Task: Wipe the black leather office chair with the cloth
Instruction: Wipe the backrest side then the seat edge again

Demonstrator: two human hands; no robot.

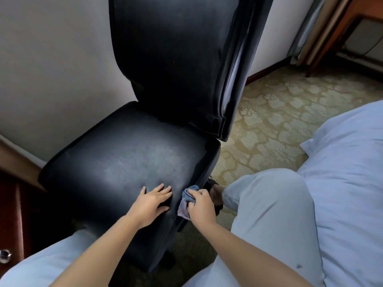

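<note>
**Seat edge under the cloth, near right side**

Step in hand: wiping the side edge of the seat. The right hand [202, 206] is curled round a bunched blue-grey cloth [186, 201] and holds it against the right rim of the black leather office chair [132, 162], low on the seat's near corner. The left hand [151, 201] lies flat on the seat top just beside it, fingers straight and spread, holding nothing; it looks to be steadying the chair.

Progress, as a judgement: the seat centre shows a dull, greyish haze, so the top surface probably still wants a pass. The backrest stands upright behind, glossy along its right side; whether it has been wiped cannot be told.

Next move calls for: running the cloth along the rim toward the backrest, or lifting it onto the seat top. The flat hand would need to shift clear if the cloth goes across the seat.

Count:
- chairs: one
- cloths: one
- hands: two, both in view
- knees in pale trousers: two, one either side of the seat
- pillow [348, 146] on the bed at right: one seen

Patterned carpet [269, 112] lies under the chair.
</note>
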